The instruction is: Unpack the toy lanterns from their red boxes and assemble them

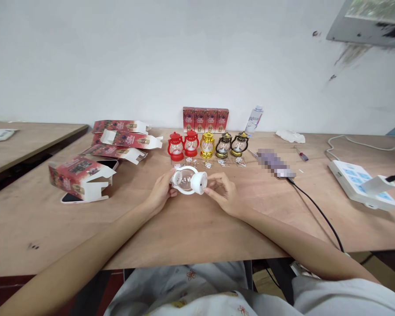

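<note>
A small white lantern (186,180) with a clear globe lies on its side between my hands, just above the table. My left hand (162,189) is closed around its top end. At the other end, the thumb and fingers of my right hand (224,193) hold the edge of the round base, which faces right. Behind it stand two red lanterns (176,147), a gold lantern (207,145) and two black-and-bronze lanterns (223,145). Small white pieces and thin metal wires (207,164) lie in a row before them.
Opened red cartons (82,175) lie at the left, partly over a phone (73,198). Closed red boxes (205,119) and a bottle (254,121) stand by the wall. On the right are a cabled, blurred device (275,162), a screwdriver (302,154), tissue (290,136) and a power strip (362,182).
</note>
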A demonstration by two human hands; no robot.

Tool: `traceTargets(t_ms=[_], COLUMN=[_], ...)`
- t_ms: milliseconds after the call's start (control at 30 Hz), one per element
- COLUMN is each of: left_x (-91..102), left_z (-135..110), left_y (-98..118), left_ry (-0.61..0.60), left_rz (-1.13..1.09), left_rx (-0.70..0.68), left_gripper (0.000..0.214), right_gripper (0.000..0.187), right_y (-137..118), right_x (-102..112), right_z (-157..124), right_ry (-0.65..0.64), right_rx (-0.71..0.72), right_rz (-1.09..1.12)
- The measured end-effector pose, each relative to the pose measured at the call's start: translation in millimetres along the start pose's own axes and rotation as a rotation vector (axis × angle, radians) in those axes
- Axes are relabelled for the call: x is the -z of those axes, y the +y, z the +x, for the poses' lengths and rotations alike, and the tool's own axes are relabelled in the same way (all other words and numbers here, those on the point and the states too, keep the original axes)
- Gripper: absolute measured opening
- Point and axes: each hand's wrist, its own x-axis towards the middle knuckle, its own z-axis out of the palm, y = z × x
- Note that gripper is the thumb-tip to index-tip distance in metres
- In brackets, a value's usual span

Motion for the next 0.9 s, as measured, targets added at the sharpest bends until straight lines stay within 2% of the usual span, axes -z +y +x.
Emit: traceTargets(t_ms=[100,267,367,500,633,767,833,900], left_x=[1.9,1.6,-1.0,-4.2,0.8,17.7,25.9,31.1], left_z=[0,-1,-3,-5,3,25,36,47], left_y=[-2,-2,0,2,5,14,17,18], left_ry=[-0.004,-0.011,-0.011,0.004,0.071,0.146,0.158,0.178], left_rz=[0.028,0.04,0.05,0.022,-0.151,-0.334,-0.367,-0.388], left_rx=[-0.031,-0.02,-0.015,0.014,0.051,0.002,-0.021,-0.04], left_gripper=[0.039,0.039,0.039,0.037,0.031,0.02,0.018,0.018], right_gripper=[0.016,0.006,0.006,0.011,0.012,0.013,0.014,0.015], right_y=[-2,-5,-6,-6,0,10,14,17], right_x=[0,2,4,3,1,0,-4,-11], right_z=[1,2,3,4,3,6,11,20], right_ry=[-0.021,-0.004,0.009,-0.045,-0.007,0.076,0.044,-0.026], right_rx=[0.046,0.131,0.172,0.183,0.115,-0.073,-0.135,-0.125], right_rz=[-0.018,-0.091,-0.161,-0.204,-0.125,-0.033,-0.066,-0.126])
